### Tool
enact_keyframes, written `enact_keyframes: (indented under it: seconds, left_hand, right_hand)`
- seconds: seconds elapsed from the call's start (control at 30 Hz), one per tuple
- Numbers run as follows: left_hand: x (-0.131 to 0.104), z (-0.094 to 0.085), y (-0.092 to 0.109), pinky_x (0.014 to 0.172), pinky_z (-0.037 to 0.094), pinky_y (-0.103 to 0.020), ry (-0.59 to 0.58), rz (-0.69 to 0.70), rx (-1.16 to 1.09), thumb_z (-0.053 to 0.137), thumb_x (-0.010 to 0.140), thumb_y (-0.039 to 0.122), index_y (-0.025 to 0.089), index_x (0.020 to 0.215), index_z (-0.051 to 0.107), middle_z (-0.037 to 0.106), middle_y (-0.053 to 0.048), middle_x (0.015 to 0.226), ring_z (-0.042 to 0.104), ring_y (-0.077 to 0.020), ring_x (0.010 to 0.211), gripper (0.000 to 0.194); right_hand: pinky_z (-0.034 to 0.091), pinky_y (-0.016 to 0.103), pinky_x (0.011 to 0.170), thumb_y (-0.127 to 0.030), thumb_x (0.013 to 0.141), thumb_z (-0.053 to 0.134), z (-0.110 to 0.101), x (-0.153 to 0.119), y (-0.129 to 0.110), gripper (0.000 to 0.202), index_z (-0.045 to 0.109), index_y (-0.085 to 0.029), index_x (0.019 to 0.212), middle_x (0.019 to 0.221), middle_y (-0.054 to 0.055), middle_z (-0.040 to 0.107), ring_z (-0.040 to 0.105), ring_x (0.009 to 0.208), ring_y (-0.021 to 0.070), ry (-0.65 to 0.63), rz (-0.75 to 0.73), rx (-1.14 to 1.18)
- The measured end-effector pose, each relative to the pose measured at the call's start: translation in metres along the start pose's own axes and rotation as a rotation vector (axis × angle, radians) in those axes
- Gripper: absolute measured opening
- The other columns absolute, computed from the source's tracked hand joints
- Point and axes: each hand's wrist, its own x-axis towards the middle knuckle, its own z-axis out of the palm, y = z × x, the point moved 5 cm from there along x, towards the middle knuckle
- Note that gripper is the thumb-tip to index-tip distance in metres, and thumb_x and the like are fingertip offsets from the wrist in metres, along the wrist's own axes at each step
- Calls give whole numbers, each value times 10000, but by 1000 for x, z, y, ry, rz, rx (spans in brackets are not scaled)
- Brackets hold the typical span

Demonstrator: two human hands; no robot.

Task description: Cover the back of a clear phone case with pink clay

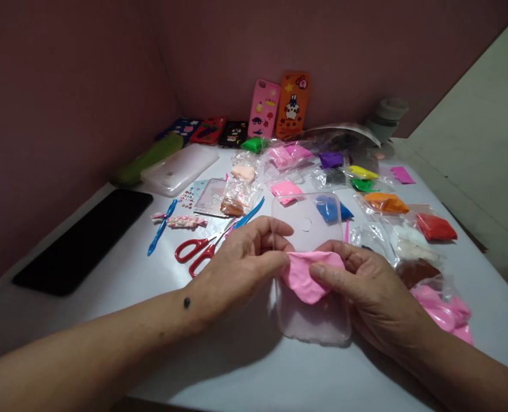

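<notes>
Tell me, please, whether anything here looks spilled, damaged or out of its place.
Nothing looks clearly spilled or damaged. The pink sheet held between the left hand and right hand has an uneven, creased outline, and the coloured packets lie loosely spread beyond, but neither seems a real fault.

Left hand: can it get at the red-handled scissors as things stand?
Probably yes, once freed: the left hand is occupied with the clear case and pink clay, but the red-handled scissors lie close by, mostly in plain view.
</notes>
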Motion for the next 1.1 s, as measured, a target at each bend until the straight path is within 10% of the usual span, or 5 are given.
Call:
enact_keyframes:
  seconds: [1.1]
  left_hand:
    - [4,1,-6,704,395,-271,-84,-70,-74,647,714,48,161,1003,533,589,4,818,541,-104,727,330]
  right_hand:
    - [417,236,547,-343,655,828,-8,4,-4,285,669,-160,804,651,-6,607,553,572,117,117,-50,11]
